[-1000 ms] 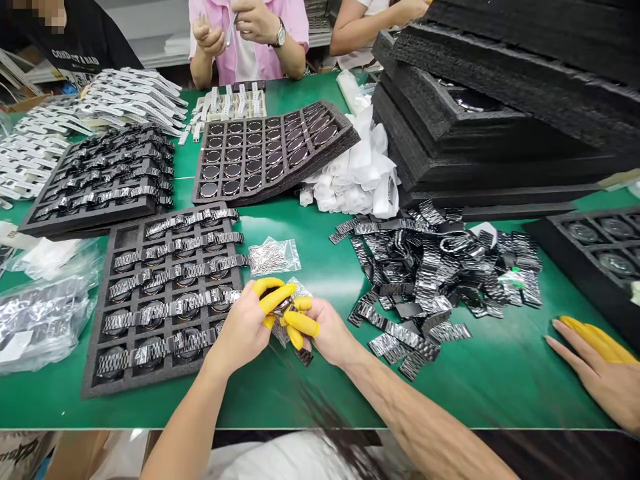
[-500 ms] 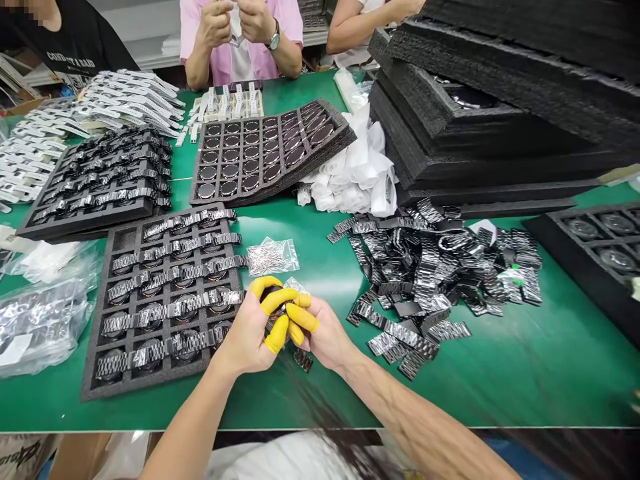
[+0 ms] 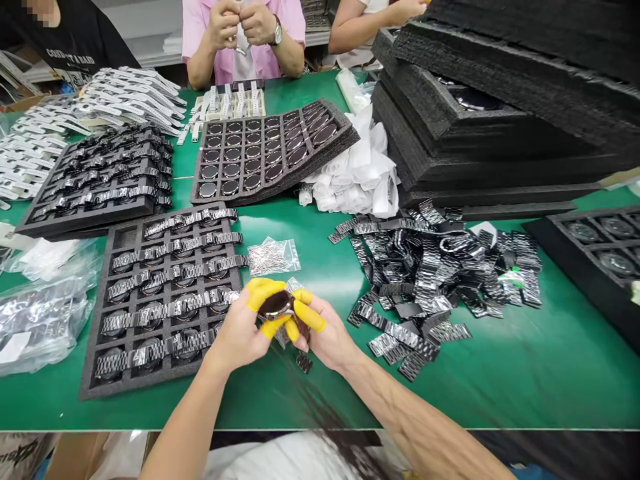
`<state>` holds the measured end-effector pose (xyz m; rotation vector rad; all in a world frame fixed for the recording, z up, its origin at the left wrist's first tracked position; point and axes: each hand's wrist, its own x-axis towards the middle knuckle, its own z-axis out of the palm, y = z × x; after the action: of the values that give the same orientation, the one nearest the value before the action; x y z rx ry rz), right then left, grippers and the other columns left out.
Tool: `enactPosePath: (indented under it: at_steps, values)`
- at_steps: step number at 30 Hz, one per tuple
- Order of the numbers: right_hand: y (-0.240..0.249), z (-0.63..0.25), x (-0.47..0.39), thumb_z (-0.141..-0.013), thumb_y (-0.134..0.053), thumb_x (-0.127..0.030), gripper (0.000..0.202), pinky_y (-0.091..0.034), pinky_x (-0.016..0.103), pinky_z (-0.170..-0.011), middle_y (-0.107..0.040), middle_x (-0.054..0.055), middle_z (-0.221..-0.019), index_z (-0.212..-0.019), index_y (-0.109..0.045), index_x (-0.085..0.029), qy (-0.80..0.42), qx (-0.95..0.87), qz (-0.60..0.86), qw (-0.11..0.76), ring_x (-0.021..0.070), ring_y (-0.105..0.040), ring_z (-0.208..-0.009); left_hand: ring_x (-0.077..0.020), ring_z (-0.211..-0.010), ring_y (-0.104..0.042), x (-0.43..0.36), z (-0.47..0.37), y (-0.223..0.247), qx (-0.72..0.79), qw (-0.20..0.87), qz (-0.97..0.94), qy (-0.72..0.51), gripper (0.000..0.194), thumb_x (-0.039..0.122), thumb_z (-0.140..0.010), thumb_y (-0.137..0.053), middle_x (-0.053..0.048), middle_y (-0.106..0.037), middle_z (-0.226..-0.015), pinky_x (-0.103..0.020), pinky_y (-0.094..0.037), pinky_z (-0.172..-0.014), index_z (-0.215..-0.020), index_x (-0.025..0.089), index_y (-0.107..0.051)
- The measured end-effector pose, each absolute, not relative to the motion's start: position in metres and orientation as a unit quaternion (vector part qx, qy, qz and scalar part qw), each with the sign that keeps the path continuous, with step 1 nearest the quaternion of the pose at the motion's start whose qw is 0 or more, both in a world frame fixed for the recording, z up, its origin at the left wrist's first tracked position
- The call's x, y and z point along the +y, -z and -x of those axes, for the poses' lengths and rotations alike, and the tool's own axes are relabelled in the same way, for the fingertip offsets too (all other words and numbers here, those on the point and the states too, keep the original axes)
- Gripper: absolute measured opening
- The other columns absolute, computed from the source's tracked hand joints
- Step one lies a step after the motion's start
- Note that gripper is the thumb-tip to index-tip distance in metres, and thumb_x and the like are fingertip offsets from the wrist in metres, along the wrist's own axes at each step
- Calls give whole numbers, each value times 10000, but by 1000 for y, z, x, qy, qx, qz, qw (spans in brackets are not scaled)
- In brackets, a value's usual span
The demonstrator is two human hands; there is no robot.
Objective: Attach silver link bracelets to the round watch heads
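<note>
A round dark-faced watch with a shiny rim is held face up between both hands, over the table. My left hand is closed on its left side, yellow finger cots on the fingertips. My right hand, also in yellow finger cots, pinches a dark metal watch band at the watch's right edge; the fingers partly hide it. Below them shows a short dark band end. Just left of my hands lies a foam tray of watches with black metal bands. A small bag of silver pins lies behind my hands.
Loose black metal bands are heaped to the right. Behind them rises a tall stack of foam trays. A tilted tray of watch heads stands at the back beside crumpled white wrapping. Co-workers sit across the table.
My fingers have shifted and spread around the watch, so its dark face now shows between them. My left hand has moved slightly left. Across the table, a person's hands have moved a little.
</note>
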<state>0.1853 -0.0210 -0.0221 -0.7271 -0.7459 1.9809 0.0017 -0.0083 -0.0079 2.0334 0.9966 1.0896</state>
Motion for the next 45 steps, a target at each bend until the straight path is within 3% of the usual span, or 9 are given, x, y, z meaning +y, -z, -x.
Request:
enactPosePath:
  at_steps: [4,8,11,17,23,28,31,37,45]
  values:
    - [23,-193,-22,-883,-802,-618,525,-534,245,-579,-741,26,-926,-1178,-624,-222,-809,-406,254,341,130,-657,-665,-227,-1055,-732,1,8,1,409,289,-649,-573,171,208,-917,-808,-63,-721,-1171,-371,-626,-876,-1041,257,-701]
    - [20,-200,-19,-994,-700,-408,217,-483,222,-552,-748,15,-865,-1020,-681,-194,-773,-535,290,178,97,-608,-590,-206,-905,-809,9,14,-12,389,315,-496,-710,209,259,-974,-762,-43,-748,-1296,-374,-660,-781,-1123,302,-623]
    - [18,-206,-11,-1010,-647,-383,192,-422,222,-480,-730,-17,-739,-1058,-653,-196,-758,-508,340,229,90,-533,-479,-163,-796,-782,5,14,-11,394,290,-521,-700,225,215,-905,-828,-45,-757,-1282,-291,-621,-662,-1051,282,-669]
    - [20,-218,0,-939,-735,-541,387,-388,233,-449,-664,-66,-566,-1095,-582,-222,-719,-414,372,416,110,-506,-408,-271,-1091,-737,-18,-15,-1,466,502,-603,-410,217,183,-865,-796,-76,-778,-1145,-440,-588,-941,-1052,266,-723]
    - [22,-227,2,-1008,-606,-578,398,-464,284,-520,-720,-1,-774,-1202,-566,-234,-647,-491,426,398,151,-590,-528,-171,-780,-716,-16,-23,-9,508,581,-482,-415,322,398,-962,-705,-48,-771,-937,-284,-548,-688,-1204,226,-580]
    - [30,-238,8,-960,-692,-290,133,-485,321,-708,-668,29,-944,-1082,-680,-236,-379,-749,517,166,199,-633,-794,-33,-420,-320,0,-7,-18,526,594,-317,-520,468,531,-799,-864,21,-677,-688,-220,-267,-460,-1020,166,-672]
    - [33,-233,9,-996,-636,-223,26,-446,313,-694,-655,45,-977,-1015,-655,-222,-292,-796,524,86,217,-639,-861,-38,-438,-328,2,-6,-22,512,584,-305,-551,461,533,-739,-914,43,-609,-580,-214,-285,-491,-885,157,-692]
    - [27,-232,12,-1011,-574,-187,100,-381,291,-638,-637,7,-879,-922,-595,-227,-332,-783,515,107,161,-559,-686,-54,-440,-364,-1,-10,-19,511,593,-312,-538,471,541,-730,-928,59,-571,-515,-219,-304,-501,-860,163,-678]
    - [32,-244,16,-1020,-592,-331,176,-399,305,-642,-614,-14,-787,-872,-589,-235,-444,-717,499,198,162,-527,-674,-24,-435,-382,-1,-5,-14,511,597,-342,-515,531,507,-786,-893,-65,-798,-910,-221,-316,-461,-1141,147,-732]
